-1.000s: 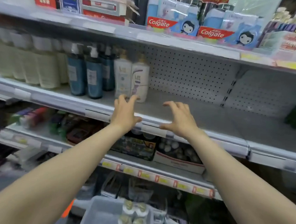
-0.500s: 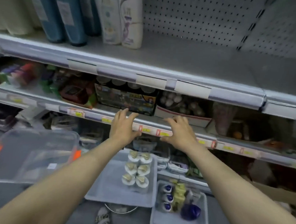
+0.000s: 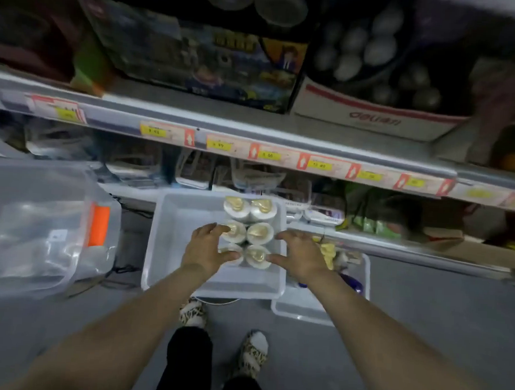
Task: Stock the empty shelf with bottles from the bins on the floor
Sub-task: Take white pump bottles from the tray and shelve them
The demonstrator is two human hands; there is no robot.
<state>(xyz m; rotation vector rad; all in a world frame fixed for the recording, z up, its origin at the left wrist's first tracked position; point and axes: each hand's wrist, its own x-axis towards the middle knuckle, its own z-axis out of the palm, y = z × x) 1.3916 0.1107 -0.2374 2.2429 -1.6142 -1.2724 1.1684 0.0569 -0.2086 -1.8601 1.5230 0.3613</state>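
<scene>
Six gold-capped bottles (image 3: 259, 233) stand in two rows at the right side of the bin (image 3: 178, 220), which sits on the floor (image 3: 424, 310). The left hand (image 3: 209, 247) is spread over the left row, thumb against the nearest bottle. The right hand (image 3: 299, 254) is spread beside the right row. Neither hand grips a bottle.

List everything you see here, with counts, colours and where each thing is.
bottles: six, white with gold caps, right side of the white bin
white bin: one, on the floor, centre
second bin: one, white, right of it, contents partly hidden
clear tote: one, orange latch, floor left
price tags: several, yellow on red, shelf edge
shoes: two, leopard-patterned, bottom
left hand: fingers spread, over the left bottles
right hand: fingers spread, beside the right bottles
</scene>
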